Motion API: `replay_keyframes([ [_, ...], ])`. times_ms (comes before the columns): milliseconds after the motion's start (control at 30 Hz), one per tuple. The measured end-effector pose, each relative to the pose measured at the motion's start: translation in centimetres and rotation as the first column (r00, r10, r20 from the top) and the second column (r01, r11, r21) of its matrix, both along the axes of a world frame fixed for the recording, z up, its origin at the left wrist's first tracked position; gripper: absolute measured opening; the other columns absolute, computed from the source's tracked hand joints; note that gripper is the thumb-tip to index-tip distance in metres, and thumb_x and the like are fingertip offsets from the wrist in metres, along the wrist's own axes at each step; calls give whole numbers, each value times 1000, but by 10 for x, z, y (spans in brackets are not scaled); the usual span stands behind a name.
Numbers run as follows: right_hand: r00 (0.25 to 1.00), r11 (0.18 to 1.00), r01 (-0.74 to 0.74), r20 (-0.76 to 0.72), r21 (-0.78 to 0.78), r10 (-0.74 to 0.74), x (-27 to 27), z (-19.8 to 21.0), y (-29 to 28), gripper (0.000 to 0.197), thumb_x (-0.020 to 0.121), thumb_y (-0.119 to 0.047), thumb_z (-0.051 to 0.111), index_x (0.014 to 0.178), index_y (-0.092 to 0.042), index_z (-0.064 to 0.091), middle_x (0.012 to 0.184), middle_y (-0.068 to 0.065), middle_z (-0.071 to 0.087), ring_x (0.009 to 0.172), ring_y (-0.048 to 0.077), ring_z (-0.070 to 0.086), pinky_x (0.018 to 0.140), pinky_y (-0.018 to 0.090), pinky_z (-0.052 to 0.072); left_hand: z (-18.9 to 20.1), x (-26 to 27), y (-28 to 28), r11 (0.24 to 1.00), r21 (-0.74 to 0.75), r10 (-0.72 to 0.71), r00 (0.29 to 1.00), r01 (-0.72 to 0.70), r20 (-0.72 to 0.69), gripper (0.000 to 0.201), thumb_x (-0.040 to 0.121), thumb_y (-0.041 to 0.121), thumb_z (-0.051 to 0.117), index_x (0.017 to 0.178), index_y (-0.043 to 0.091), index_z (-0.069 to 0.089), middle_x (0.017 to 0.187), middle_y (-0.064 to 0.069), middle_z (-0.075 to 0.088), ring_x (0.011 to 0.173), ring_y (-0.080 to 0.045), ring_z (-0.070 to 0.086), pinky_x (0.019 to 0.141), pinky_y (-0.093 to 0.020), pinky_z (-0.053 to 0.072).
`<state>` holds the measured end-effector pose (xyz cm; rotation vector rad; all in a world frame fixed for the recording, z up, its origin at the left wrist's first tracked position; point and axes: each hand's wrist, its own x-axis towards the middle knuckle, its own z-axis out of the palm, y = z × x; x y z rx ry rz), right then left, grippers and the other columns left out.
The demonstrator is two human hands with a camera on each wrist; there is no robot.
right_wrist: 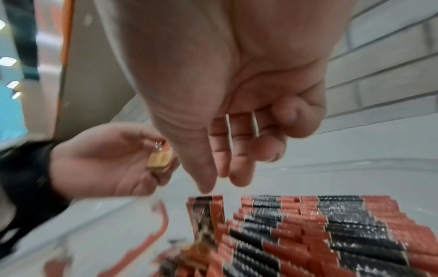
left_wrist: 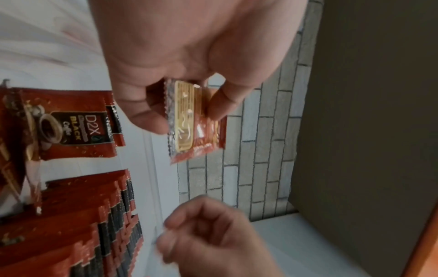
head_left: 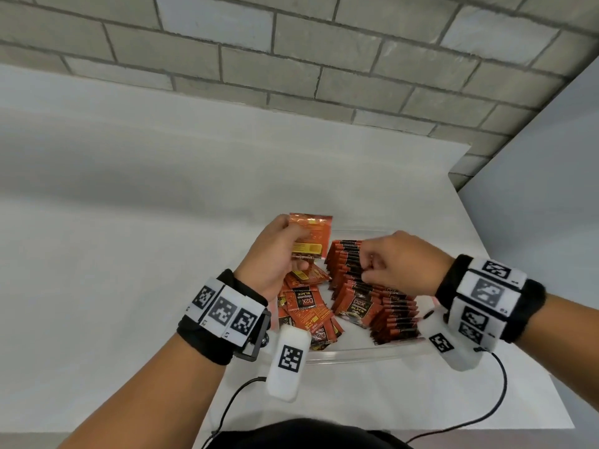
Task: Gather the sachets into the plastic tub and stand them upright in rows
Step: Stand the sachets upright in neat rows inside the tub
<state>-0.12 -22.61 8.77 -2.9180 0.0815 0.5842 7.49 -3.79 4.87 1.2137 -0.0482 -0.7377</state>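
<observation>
Left hand (head_left: pixel 275 254) pinching one sachet (head_left: pixel 310 236) above clear tub (head_left: pixel 356 353) at centre frame; right hand (head_left: pixel 397 264) hovering, fingers loosely curled, empty, over upright rows (head_left: pixel 389 315). Loose sachets (head_left: pixel 308 311) reading "D2X BLACK".

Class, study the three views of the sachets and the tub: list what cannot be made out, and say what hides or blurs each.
- Right hand, head view: fingertips curl under, so touching the upright rows or not is hidden.
- Sachet held in the left hand, left wrist view: print is glared and blurred.
- Loose sachets, head view: partly covered by the left wrist.
- Plastic tub, right wrist view: near wall smeared by motion blur.
</observation>
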Motion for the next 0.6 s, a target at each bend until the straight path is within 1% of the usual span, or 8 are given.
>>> replay_keyframes([
  [100,949,906,207,148,368,-277,-3,3,-6,13,87,-30,66,98,-27,60,84,-9,64,67,3,57,60,13,40,0,-6,-7,991,80,-119,987,111,107,7,94,8,55,95,15,57,88,-4,68,71,-14,62,55,-22,46],
  [167,897,772,276,135,572,-421,-7,-1,-3,19,86,-29,68,104,-29,60,92,-8,65,74,10,61,68,20,46,-1,-10,-11,980,94,-185,975,174,126,7,91,9,60,95,15,60,93,-9,69,77,-19,65,60,-25,49],
  [267,863,674,255,152,694,-482,-14,-3,3,14,86,-25,68,99,-28,63,92,-6,67,76,19,66,72,33,53,3,-14,-17,975,75,-217,966,208,143,14,86,9,66,100,12,66,100,-14,70,80,-20,67,63,-26,54],
  [333,849,638,237,163,733,-503,-16,-1,1,7,86,-20,68,91,-23,64,81,-7,67,65,16,63,63,31,52,7,-15,-21,976,59,-215,967,209,135,18,85,10,67,103,9,68,99,-14,71,77,-18,67,59,-22,55],
  [400,805,608,206,220,767,-551,-18,1,-4,9,84,-16,70,82,-22,63,72,-8,65,59,10,57,58,25,46,13,-16,-25,981,63,-185,980,181,71,20,88,22,65,104,11,67,98,-12,71,77,-18,68,60,-23,57],
  [433,763,620,177,292,765,-577,-19,2,-8,11,82,-16,71,79,-22,63,72,-7,64,59,10,56,59,23,45,15,-15,-26,985,64,-163,987,162,13,26,90,31,62,106,11,66,98,-13,71,78,-21,70,61,-25,58],
  [500,674,716,103,481,690,-560,-23,3,-11,14,79,-14,75,75,-23,66,75,-2,59,63,7,51,64,18,42,18,-13,-28,990,21,-135,983,139,-123,41,91,42,57,112,7,60,101,-20,71,83,-28,72,63,-28,59],
  [600,679,796,2,583,605,-445,-30,0,-6,13,73,-9,79,78,-19,73,75,-9,48,64,2,47,61,9,35,25,-14,-29,985,-104,-156,969,138,-190,36,94,24,56,116,-4,56,107,-27,67,82,-27,72,62,-26,59],
])
